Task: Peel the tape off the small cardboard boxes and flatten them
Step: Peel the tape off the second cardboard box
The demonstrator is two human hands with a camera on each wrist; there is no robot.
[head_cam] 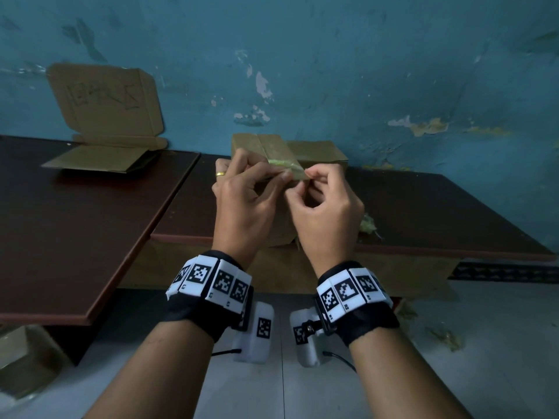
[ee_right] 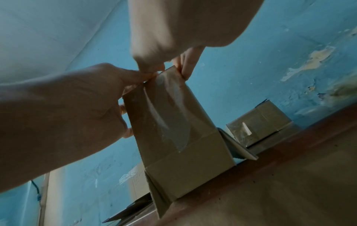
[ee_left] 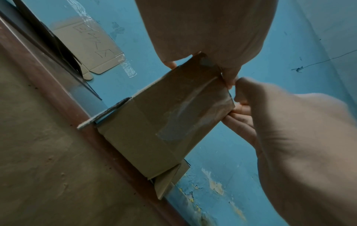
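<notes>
A small brown cardboard box (head_cam: pixel 246 143) stands upright at the front edge of the dark table (head_cam: pixel 423 213). A strip of clear tape (head_cam: pixel 282 163) runs over its top and down the near face (ee_left: pixel 181 119) (ee_right: pixel 170 122). My left hand (head_cam: pixel 266 176) grips the box's top edge, thumb on the near side. My right hand (head_cam: pixel 305 179) pinches the tape's end at the top right corner. In the wrist views both hands meet at that top edge, and the box (ee_left: pixel 135 137) (ee_right: pixel 189 168) has loose bottom flaps.
A second taped box (head_cam: pixel 320 152) (ee_right: pixel 260 123) sits behind, against the blue wall. Flattened cardboard (head_cam: pixel 106 155) lies on the left table (head_cam: pixel 75 222), one sheet leaning on the wall. A crumpled tape wad (head_cam: pixel 367 223) lies at right, with scraps on the floor (head_cam: pixel 444 337).
</notes>
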